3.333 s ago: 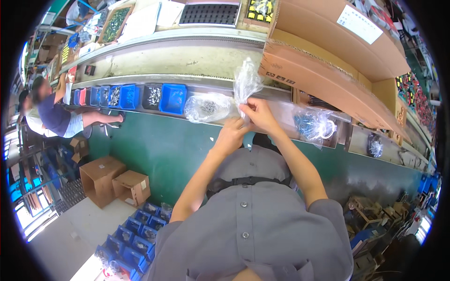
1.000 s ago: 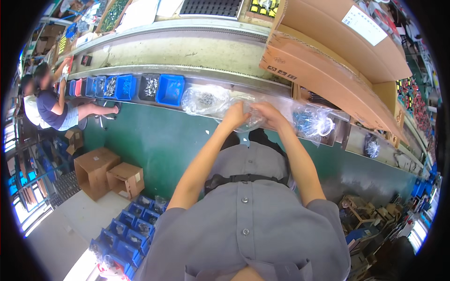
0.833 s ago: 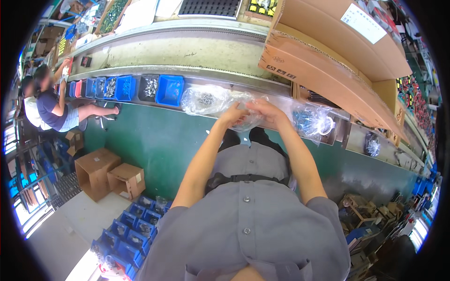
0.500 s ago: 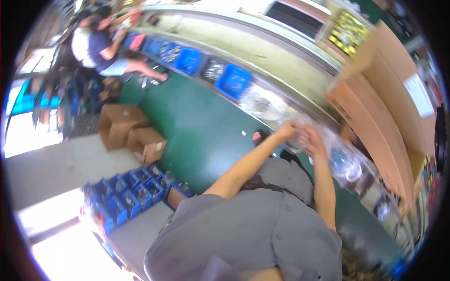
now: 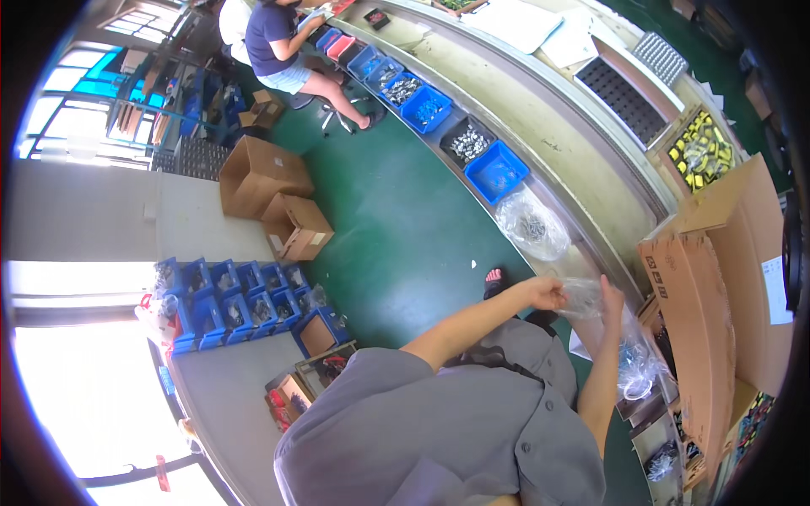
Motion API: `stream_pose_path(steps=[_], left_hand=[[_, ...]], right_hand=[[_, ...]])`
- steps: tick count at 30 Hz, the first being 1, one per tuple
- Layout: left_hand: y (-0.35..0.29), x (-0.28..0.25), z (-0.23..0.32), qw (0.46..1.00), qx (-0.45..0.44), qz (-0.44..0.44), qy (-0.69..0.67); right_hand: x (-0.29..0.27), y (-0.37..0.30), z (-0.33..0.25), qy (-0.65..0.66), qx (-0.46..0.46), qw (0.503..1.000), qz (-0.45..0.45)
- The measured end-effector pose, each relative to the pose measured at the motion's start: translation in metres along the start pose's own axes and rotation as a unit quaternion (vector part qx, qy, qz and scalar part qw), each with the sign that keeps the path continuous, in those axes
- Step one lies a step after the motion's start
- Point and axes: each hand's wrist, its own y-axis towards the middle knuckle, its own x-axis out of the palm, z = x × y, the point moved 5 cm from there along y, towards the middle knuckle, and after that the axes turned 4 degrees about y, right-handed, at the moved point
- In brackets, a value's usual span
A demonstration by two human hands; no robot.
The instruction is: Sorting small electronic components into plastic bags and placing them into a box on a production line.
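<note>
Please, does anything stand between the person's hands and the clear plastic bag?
Nothing visible does: the left hand and the right hand both hold the clear plastic bag directly, and it spans the gap between them.

The site is a factory assembly workshop, indicated by a long pale workbench, open blue plastic bins, small silvery parts, a glossy green floor and brown cardboard cartons. A distant, cluttered structure appears to be storage shelving.
</note>
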Motion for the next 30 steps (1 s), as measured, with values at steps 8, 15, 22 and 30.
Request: stream_pose_path(steps=[8,15,22,30], left_hand=[[0.013,0.036,-0.005,0.986,0.107,0.016,-0.129],[0.000,0.044,-0.008,0.983,0.111,0.032,-0.141],[-0.018,0.028,-0.007,0.986,-0.057,-0.098,-0.121],[-0.036,-0.009,0.027,0.900,0.297,0.228,0.222]], right_hand=[[0.022,-0.091,-0.088,-0.260,-0.323,0.829,0.374],[0.031,-0.075,-0.025,0.005,-0.216,0.961,0.173],[0.055,-0.062,-0.017,0.488,0.121,0.863,-0.041],[0.029,-0.026,0.016,0.448,0.072,0.881,-0.135]])
